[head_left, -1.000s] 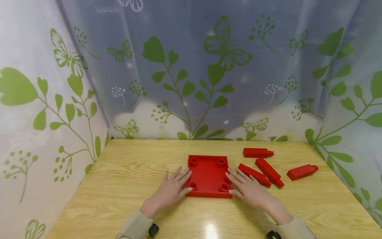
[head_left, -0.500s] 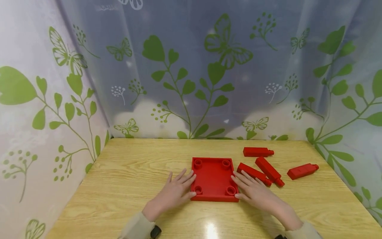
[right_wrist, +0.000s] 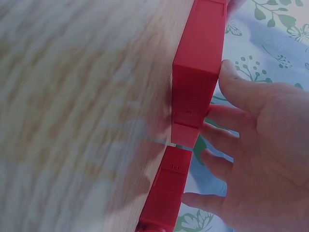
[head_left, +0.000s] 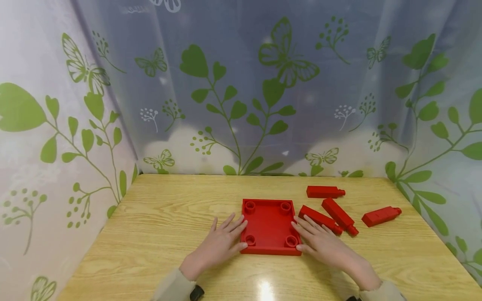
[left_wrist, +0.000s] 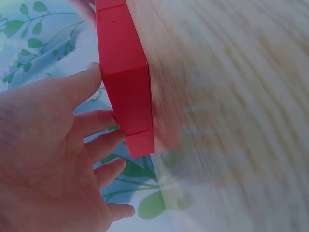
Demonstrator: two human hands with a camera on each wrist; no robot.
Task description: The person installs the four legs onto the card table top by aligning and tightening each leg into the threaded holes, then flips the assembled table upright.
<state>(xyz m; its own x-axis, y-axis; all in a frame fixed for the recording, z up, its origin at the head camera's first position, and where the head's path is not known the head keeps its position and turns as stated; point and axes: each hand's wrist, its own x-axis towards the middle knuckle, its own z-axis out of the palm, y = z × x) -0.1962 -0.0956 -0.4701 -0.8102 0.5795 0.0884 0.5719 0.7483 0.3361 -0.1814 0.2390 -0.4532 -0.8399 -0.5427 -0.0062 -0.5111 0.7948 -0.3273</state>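
A shallow red square panel [head_left: 269, 223] with a raised rim and a round socket in each corner lies on the wooden table, socket side up. My left hand [head_left: 216, 246] touches its left rim with spread, fairly straight fingers. On the opposite rim rest the fingertips of my right hand [head_left: 325, 246]. In the left wrist view, the thumb and fingertips of the left hand [left_wrist: 58, 140] lie along the panel's upper edge. A red leg-like bar [right_wrist: 166, 188] with a narrow round end lies close to the right hand, its little finger at or near that bar.
Several red bars lie right of the panel: one bar at the back [head_left: 324, 192], one slanted bar [head_left: 340, 216] beside the nearest, one bar [head_left: 382, 216] farther right. A leaf-patterned curtain [head_left: 241, 104] surrounds the back and sides of the table [head_left: 169, 200].
Both hands have slid the panel a little to the right and towards the person. In the last half second, hands and panel have stayed nearly still.
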